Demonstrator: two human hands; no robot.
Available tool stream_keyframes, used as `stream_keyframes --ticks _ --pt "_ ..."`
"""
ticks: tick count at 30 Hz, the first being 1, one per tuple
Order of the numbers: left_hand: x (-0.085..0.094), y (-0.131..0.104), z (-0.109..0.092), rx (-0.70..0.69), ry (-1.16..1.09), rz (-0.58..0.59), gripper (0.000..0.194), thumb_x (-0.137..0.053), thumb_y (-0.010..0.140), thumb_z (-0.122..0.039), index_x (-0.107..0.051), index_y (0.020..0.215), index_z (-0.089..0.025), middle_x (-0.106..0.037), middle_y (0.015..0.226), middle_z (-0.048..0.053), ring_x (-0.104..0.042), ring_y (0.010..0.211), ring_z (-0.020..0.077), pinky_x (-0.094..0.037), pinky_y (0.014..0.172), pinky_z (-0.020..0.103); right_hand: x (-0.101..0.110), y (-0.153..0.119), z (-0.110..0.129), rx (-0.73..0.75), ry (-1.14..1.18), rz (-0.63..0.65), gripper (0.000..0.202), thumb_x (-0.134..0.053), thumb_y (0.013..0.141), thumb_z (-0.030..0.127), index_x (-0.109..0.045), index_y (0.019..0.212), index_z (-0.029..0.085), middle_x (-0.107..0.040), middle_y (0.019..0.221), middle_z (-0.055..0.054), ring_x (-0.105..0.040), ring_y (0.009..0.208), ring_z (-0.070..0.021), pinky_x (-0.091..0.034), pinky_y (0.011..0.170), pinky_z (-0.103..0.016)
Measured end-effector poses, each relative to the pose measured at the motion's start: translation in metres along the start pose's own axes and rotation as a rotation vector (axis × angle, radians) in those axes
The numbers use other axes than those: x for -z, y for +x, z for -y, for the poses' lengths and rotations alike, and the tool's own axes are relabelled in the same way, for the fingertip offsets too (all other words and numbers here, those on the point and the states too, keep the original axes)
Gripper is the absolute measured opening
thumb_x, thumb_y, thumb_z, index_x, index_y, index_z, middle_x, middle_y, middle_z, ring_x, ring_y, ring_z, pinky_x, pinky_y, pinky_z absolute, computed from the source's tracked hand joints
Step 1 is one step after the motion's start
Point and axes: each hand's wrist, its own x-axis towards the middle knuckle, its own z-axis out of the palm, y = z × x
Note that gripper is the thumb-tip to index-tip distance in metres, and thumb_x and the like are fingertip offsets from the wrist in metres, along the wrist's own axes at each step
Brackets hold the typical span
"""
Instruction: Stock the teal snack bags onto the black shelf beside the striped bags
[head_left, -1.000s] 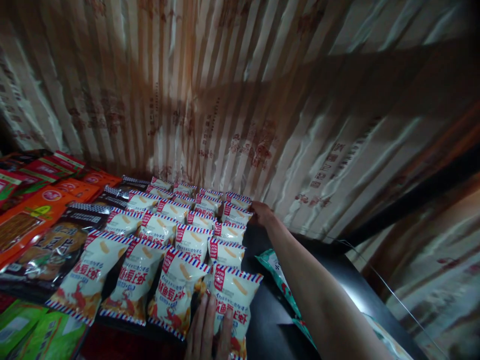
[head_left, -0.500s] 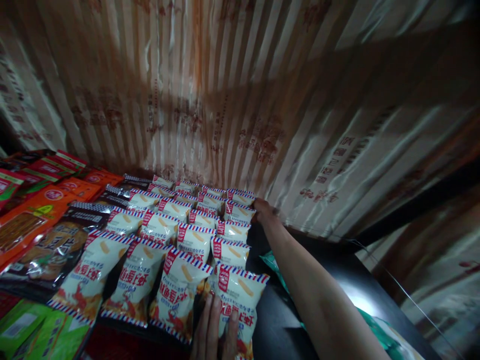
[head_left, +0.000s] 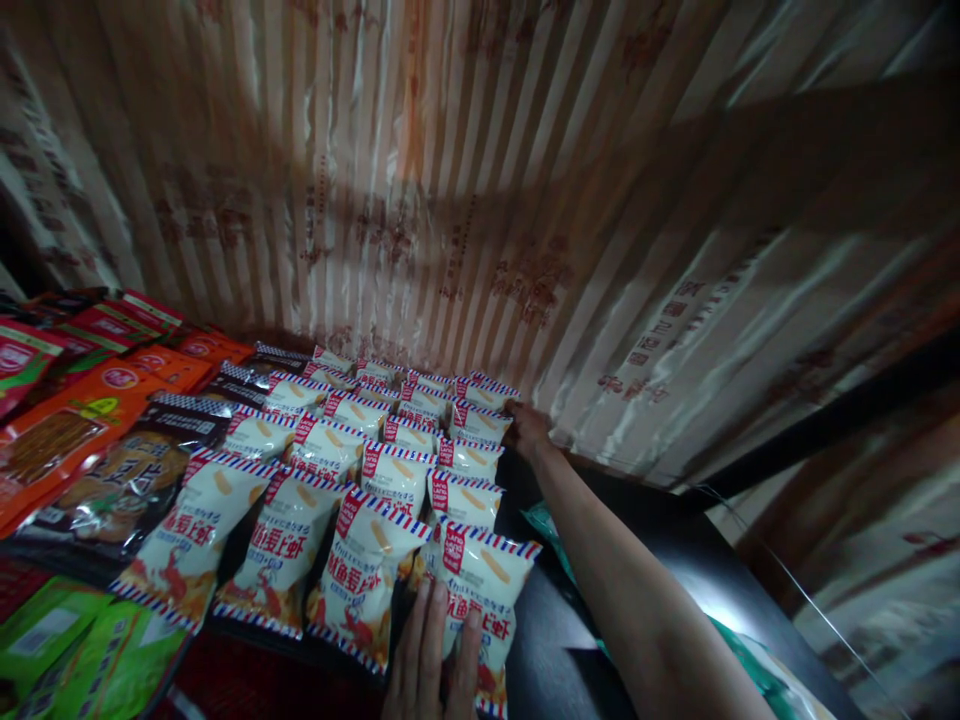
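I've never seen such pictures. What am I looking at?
There's no robot here, just a person working bare-handed. The view comes from a camera worn on the head, looking forward and down. Rows of white snack packets lie on a dark surface, with orange packets to their left and green packets at lower left. The left hand rests against the front packet of the rightmost row; the right hand is at that row's far end. I can't tell whether either grips anything.

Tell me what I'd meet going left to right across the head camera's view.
Orange snack packet, dark snack packet, leftmost front-row white crisp bag with striped edges, left hand, right hand, slanted black bar.
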Motion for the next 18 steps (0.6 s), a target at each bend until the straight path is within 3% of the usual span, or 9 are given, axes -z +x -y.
stream_keyframes --ticks 8,18 --pt "-0.0005 0.0023 0.0014 0.001 0.018 -0.019 0.045 -0.038 0.085 -0.013 -0.056 0.125 -0.024 -0.063 0.118 0.015 -0.051 0.122 0.0287 -0.052 0.087 0.037 -0.0024 0.0013 0.0044 -0.067 -0.027 -0.033 0.010 -0.058 0.073 0.013 -0.054 0.065 0.018 -0.056 0.042 0.006 -0.049 0.032 -0.0096 -0.044 0.034 -0.019" --pt "-0.0015 0.0045 -0.0038 0.046 -0.005 -0.017 0.044 -0.043 0.080 -0.008 -0.061 0.118 -0.022 -0.062 0.119 0.015 -0.053 0.120 0.0298 -0.053 0.085 0.038 -0.0029 -0.0044 0.0000 -0.031 -0.095 -0.062 0.011 -0.066 0.066 0.018 -0.056 0.062 0.017 -0.051 0.038 0.006 -0.047 0.031 -0.0105 -0.039 0.032 -0.020"
